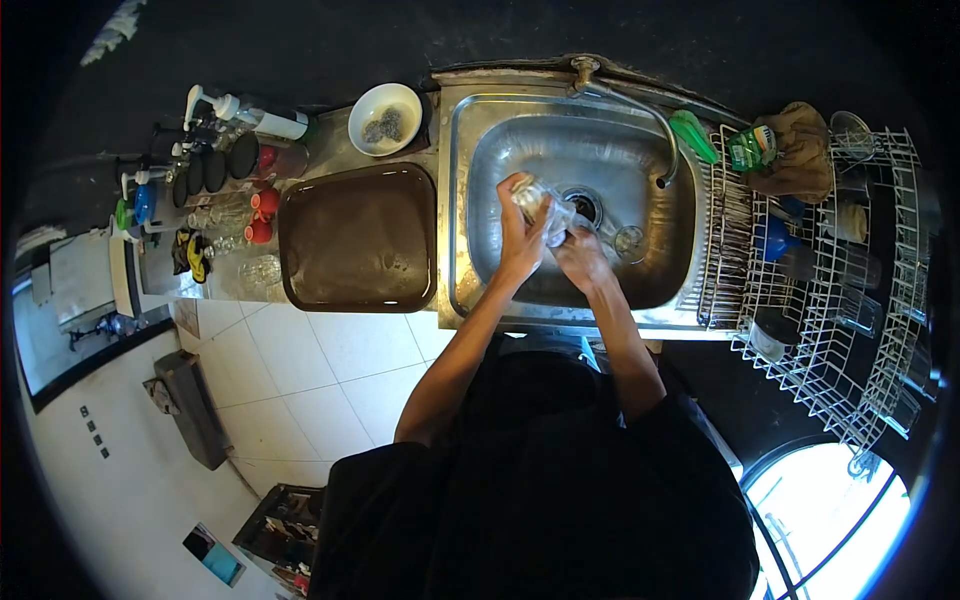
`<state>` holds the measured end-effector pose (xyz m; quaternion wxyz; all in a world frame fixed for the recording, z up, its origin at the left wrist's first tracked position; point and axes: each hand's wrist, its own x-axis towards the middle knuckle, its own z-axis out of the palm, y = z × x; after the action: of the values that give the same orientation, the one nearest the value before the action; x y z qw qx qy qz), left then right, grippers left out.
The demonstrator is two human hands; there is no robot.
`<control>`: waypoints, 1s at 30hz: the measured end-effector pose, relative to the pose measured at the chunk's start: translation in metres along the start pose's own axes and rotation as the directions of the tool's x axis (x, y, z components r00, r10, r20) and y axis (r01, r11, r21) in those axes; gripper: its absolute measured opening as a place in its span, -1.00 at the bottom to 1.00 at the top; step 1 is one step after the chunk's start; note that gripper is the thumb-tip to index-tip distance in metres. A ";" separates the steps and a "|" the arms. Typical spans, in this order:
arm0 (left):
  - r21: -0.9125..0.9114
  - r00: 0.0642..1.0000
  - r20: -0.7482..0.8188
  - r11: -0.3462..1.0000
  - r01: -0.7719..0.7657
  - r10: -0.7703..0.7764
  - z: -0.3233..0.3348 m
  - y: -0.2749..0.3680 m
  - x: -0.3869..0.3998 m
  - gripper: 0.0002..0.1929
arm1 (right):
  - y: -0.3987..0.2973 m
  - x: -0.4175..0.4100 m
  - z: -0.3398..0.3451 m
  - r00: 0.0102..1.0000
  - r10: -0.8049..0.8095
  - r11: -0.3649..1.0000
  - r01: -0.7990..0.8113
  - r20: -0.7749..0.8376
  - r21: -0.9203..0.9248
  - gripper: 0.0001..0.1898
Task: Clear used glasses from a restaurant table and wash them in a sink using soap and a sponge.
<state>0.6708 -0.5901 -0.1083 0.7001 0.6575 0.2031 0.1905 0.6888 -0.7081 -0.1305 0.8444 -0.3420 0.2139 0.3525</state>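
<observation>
Over the stainless steel sink (510, 139), my left hand (521, 244) grips a clear glass vessel (529, 193), which is tilted and blurred. My right hand (584, 259) is closed about the lower right end of that vessel, its fingertips partly hidden. Just right of my right hand, a second clear glass (629, 244) rests in the basin. Behind both hands lies the round drain (583, 206). The curved metal faucet (667, 139) reaches over the basin's right side, with no stream visible from its spout.
Left of the sink lies a brown tray (356, 240), with a white bowl (385, 120) holding scouring pads behind it. Farther left stand pump bottles (274, 124), red cups (261, 217) and glassware (259, 271). A wire dish rack (814, 300), brown cloth (791, 157) and green brush (694, 136) are right.
</observation>
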 end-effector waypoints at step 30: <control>0.806 0.955 0.293 0.549 -0.222 -0.044 0.018 -0.128 -0.004 -0.28 | -0.044 -0.104 -0.118 0.952 -0.304 0.825 0.249 -0.027 -0.507 -0.50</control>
<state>0.6766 -0.6157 -0.2352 0.3166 0.9390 0.1340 0.0130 0.6385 -0.8638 -0.1284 0.7568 -0.5937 0.1085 0.2510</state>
